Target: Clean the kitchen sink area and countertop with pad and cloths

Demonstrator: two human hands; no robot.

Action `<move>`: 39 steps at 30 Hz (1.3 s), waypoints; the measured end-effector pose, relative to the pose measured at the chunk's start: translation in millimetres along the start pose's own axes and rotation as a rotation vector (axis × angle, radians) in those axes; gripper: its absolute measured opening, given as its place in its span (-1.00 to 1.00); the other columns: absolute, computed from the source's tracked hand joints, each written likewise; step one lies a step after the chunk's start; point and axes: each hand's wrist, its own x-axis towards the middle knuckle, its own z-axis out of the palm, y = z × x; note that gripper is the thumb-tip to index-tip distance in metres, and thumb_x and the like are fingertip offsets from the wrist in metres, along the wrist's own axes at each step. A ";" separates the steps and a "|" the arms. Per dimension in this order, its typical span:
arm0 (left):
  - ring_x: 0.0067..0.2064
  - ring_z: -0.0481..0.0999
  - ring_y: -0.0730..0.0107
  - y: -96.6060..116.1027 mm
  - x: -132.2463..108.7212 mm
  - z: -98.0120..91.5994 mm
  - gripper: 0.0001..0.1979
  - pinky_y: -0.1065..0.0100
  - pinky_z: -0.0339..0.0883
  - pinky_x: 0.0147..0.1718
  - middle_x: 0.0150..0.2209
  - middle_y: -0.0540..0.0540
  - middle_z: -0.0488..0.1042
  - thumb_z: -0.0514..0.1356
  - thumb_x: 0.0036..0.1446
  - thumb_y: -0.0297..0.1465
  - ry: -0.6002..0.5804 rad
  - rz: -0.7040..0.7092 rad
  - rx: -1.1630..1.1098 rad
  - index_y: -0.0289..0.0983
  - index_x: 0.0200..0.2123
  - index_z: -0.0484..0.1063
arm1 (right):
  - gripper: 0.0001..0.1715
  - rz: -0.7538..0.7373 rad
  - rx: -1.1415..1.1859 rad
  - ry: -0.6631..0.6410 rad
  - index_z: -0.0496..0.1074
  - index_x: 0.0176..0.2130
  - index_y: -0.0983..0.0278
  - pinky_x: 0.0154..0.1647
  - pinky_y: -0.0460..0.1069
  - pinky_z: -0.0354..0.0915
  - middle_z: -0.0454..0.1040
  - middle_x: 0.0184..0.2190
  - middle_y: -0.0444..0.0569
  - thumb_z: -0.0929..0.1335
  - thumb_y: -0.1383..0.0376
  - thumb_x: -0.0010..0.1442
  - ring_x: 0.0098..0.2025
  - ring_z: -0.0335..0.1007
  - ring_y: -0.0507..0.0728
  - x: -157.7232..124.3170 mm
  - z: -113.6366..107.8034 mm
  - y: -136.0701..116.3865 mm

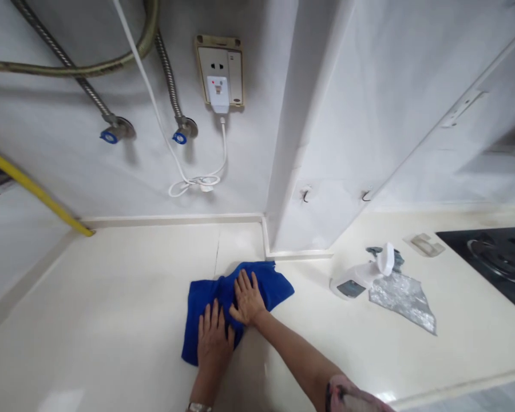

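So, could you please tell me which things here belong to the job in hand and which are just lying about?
In hand:
blue cloth
left hand and right hand, both flat on it
countertop beneath

Lying about, untouched:
white spray bottle, on its side
crumpled clear bag
hob
coiled white cable on the wall

Bright, soft, even light. The glossy counter (111,297) shows pale glare patches near the bottom edge. A wall valve (117,131) and socket (218,68) cast faint shadows. The blue cloth (274,286) looks sharp. Wide-angle distortion bends the walls.
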 end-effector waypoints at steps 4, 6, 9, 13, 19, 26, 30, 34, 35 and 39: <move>0.40 0.17 -0.26 -0.1 -43.1 -23.9 -0.46 -0.22 0.28 0.22 0.36 -0.49 0.25 -0.07 0.34 -0.40 -0.004 0.029 0.005 -0.61 0.25 0.31 | -0.07 -0.117 0.043 -0.008 0.02 0.44 0.61 0.52 0.42 -0.38 -0.15 0.50 0.44 0.23 0.04 0.36 0.57 -0.42 0.43 -34.9 1.0 -21.3; 0.45 0.06 -0.32 2.5 -64.2 -35.6 -0.47 -0.26 0.22 0.23 0.37 -0.56 0.20 -0.06 0.32 -0.40 -0.028 0.079 -0.023 -0.64 0.21 0.34 | -0.09 -0.143 0.063 -0.002 -0.02 0.46 0.59 0.53 0.40 -0.34 -0.18 0.51 0.40 0.22 0.07 0.39 0.57 -0.42 0.40 -62.9 3.1 -27.4; 0.50 -0.13 -0.34 12.3 -88.2 -47.4 -0.48 -0.27 0.03 0.33 0.37 -0.67 0.14 -0.02 0.28 -0.38 -0.056 0.220 -0.118 -0.69 0.11 0.41 | -0.16 -0.160 0.106 0.005 -0.03 0.47 0.55 0.55 0.37 -0.29 -0.18 0.52 0.33 0.19 0.10 0.43 0.57 -0.40 0.35 -112.7 5.4 -24.6; 0.52 -0.21 -0.16 36.8 -95.2 -45.4 -0.45 -0.14 -0.25 0.45 0.31 -0.70 0.22 -0.05 0.31 -0.31 -0.127 0.263 -0.346 -0.71 -0.01 0.49 | -0.23 -0.158 0.163 0.001 0.08 0.44 0.51 0.57 0.32 -0.27 -0.07 0.51 0.29 0.19 0.11 0.44 0.57 -0.34 0.29 -180.3 8.0 1.5; 0.53 -0.16 -0.02 102.1 -62.9 -20.9 -0.47 0.02 -0.35 0.48 0.33 -0.54 0.26 -0.02 0.37 -0.19 -0.182 0.486 -0.589 -0.50 -0.04 0.59 | -0.27 0.080 0.183 0.089 0.19 0.40 0.44 0.56 0.34 -0.24 0.05 0.49 0.25 0.22 0.09 0.41 0.57 -0.30 0.28 -266.8 19.8 58.0; 0.50 -0.05 -0.07 216.9 -11.8 -15.1 -0.52 -0.03 -0.13 0.43 0.46 -0.30 0.09 0.16 0.26 -0.29 -0.142 0.788 -0.524 -0.27 0.22 0.43 | -0.31 0.504 -0.005 0.243 0.33 0.32 0.44 0.54 0.34 -0.17 0.09 0.48 0.25 0.28 0.19 0.30 0.55 -0.21 0.32 -335.2 17.7 137.2; 0.46 0.07 -0.03 262.6 19.4 -10.7 -0.34 -0.02 0.13 0.31 0.45 -0.24 0.13 0.16 0.21 -0.32 -0.028 0.871 -0.441 -0.17 0.38 0.22 | -0.32 0.776 -0.137 0.285 0.32 0.35 0.40 0.51 0.25 -0.06 0.12 0.47 0.20 0.25 0.22 0.32 0.52 -0.07 0.29 -345.2 5.7 180.1; 0.43 0.13 0.05 265.0 29.0 -4.4 -0.28 0.05 0.09 0.31 0.44 -0.13 0.19 0.15 0.22 -0.32 0.079 0.861 -0.391 -0.13 0.43 0.11 | -0.27 1.019 -0.162 0.296 0.27 0.38 0.41 0.40 0.35 0.08 0.08 0.47 0.27 0.24 0.18 0.33 0.48 0.04 0.44 -327.6 8.9 182.0; 0.43 0.14 0.06 258.0 27.1 -2.8 -0.29 0.05 0.07 0.31 0.43 -0.12 0.21 0.15 0.22 -0.31 0.100 0.844 -0.384 -0.13 0.43 0.11 | -0.26 1.033 -0.133 0.278 0.27 0.39 0.42 0.39 0.40 0.07 0.08 0.46 0.29 0.24 0.17 0.33 0.47 0.04 0.49 -320.4 13.0 174.3; 0.37 0.25 0.04 204.1 4.6 5.9 -0.25 0.05 0.05 0.30 0.38 -0.18 0.29 0.12 0.21 -0.31 0.144 0.761 -0.359 -0.19 0.45 0.06 | -0.20 0.860 0.022 0.168 0.21 0.41 0.44 0.45 0.53 -0.12 0.02 0.47 0.33 0.24 0.10 0.34 0.51 -0.13 0.56 -287.4 30.6 124.6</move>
